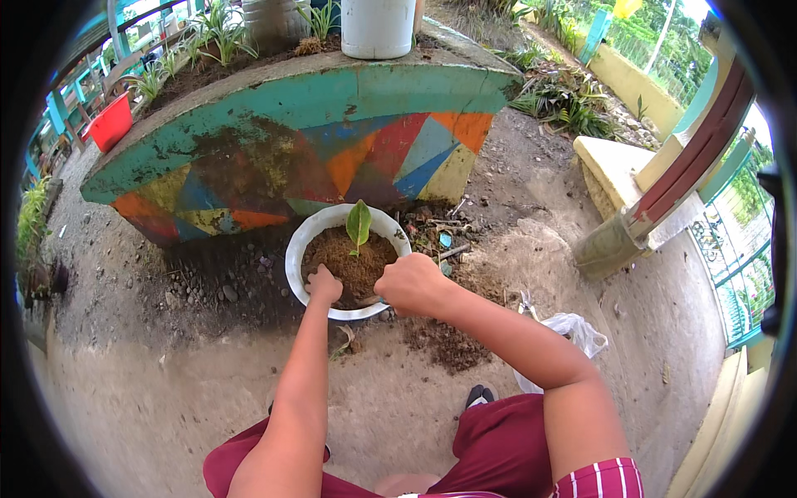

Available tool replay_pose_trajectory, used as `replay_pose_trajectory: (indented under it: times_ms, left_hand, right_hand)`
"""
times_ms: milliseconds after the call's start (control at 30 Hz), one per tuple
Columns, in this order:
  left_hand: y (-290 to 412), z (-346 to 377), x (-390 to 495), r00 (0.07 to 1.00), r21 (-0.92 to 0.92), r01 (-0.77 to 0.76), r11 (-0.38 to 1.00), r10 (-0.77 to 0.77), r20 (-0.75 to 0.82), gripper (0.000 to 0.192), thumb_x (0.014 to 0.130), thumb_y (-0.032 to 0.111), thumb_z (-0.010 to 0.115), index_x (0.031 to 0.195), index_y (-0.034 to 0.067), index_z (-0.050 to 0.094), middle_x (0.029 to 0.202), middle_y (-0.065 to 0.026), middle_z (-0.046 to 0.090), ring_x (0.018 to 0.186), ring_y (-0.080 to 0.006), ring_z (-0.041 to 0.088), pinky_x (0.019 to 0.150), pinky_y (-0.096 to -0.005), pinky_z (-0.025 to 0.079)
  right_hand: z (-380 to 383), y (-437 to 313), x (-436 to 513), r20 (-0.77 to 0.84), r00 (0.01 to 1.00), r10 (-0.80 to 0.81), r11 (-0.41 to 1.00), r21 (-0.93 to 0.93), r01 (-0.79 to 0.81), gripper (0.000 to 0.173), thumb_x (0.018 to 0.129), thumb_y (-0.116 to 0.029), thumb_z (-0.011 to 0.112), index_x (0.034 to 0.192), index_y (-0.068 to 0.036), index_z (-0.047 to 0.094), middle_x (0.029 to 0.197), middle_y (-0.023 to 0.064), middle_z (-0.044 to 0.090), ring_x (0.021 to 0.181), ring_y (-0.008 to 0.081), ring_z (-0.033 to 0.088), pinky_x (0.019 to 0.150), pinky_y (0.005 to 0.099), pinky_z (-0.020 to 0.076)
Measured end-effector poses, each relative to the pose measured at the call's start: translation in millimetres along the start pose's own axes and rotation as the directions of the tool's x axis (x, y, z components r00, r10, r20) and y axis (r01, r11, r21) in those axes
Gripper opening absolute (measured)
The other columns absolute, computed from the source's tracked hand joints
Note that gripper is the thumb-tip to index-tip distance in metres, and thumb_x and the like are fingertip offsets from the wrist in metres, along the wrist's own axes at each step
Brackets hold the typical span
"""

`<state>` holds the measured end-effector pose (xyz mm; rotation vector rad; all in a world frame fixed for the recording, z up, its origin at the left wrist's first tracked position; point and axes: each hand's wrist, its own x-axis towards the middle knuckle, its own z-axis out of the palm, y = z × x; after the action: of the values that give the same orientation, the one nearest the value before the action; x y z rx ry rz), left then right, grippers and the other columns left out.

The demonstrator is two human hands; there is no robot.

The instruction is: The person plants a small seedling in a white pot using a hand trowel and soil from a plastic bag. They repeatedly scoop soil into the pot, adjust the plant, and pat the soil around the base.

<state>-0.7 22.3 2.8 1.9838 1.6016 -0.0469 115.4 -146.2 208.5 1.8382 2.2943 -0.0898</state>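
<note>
A round white pot [295, 249] stands on the ground, filled with brown soil [339, 249]. From the soil rises a small seedling [358, 225] with one broad, pale-edged green leaf. My left hand [324, 286] reaches over the near rim and touches the soil at the pot's left side; its fingertips are partly hidden. Over the right near rim, my right hand [413, 286] is curled in a fist around a small hand tool [381, 300]. Only a teal bit of that tool shows clearly by the fist, with the rest hidden.
Behind the pot is a painted concrete planter [348, 93] bearing a white bucket [377, 28]. Spilled soil [451, 345], metal cutters [527, 305] and a plastic bag [576, 333] lie to the right. A post [613, 243] stands farther right; a red basin [111, 122] is at left.
</note>
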Motion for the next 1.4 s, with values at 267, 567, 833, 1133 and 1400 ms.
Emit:
replay_pose_trajectory:
  times_ms: [267,567,833,1133,1400]
  left_hand:
    - [-26,14,16,0.989,-0.400,-0.088,0.912,0.031,-0.147,0.064,0.071,0.009,0.076,0.128,-0.001,0.048,0.117,-0.0235,0.058,0.103,-0.0336,0.058,0.087,-0.0391,0.048]
    - [3,-13,3,0.984,-0.652,-0.135,0.746,0.023,-0.178,0.023,0.077,0.007,0.064,0.098,-0.003,0.067,0.081,-0.0142,0.069,0.060,-0.0207,0.068,0.061,-0.0318,0.053]
    - [-4,-2,13,0.982,-0.376,-0.108,0.920,0.039,-0.187,0.017,0.088,0.009,0.059,0.098,-0.002,0.068,0.089,-0.0201,0.068,0.078,-0.0304,0.068,0.072,-0.0392,0.053]
    - [9,-30,13,0.936,-0.541,-0.282,0.792,0.105,-0.335,0.030,0.078,0.018,0.073,0.099,-0.003,0.067,0.087,-0.0207,0.067,0.073,-0.0283,0.065,0.070,-0.0397,0.050]
    - [3,-19,-5,0.995,0.007,-0.017,1.000,0.017,0.095,0.121,0.055,0.027,0.091,0.143,-0.002,0.014,0.144,-0.0291,0.026,0.128,-0.0424,0.040,0.105,-0.0430,0.039]
  right_hand:
    - [-1,-13,-6,-0.048,0.986,0.157,0.977,0.155,-0.148,0.014,0.071,-0.020,0.066,0.075,-0.008,0.070,0.071,0.0114,0.068,0.070,0.0303,0.068,0.061,0.0411,0.0534]
    - [-49,26,-18,-0.013,0.986,0.166,0.982,-0.083,-0.167,0.012,0.074,-0.022,0.066,0.077,-0.011,0.070,0.070,0.0101,0.067,0.071,0.0290,0.068,0.061,0.0402,0.0528]
    - [8,24,2,-0.099,0.990,0.105,0.990,-0.079,-0.113,0.002,0.066,-0.011,0.070,0.068,-0.012,0.071,0.070,0.0078,0.069,0.071,0.0245,0.069,0.058,0.0356,0.0511]
    - [-47,31,-13,-0.195,0.963,0.187,0.972,-0.106,-0.210,0.009,0.068,-0.013,0.069,0.077,-0.013,0.068,0.066,0.0084,0.066,0.067,0.0258,0.068,0.057,0.0373,0.0518]
    - [-5,28,0,-0.046,0.996,0.081,0.984,-0.155,-0.087,0.005,0.066,-0.011,0.070,0.071,-0.011,0.071,0.067,0.0079,0.068,0.068,0.0242,0.069,0.055,0.0357,0.0513]
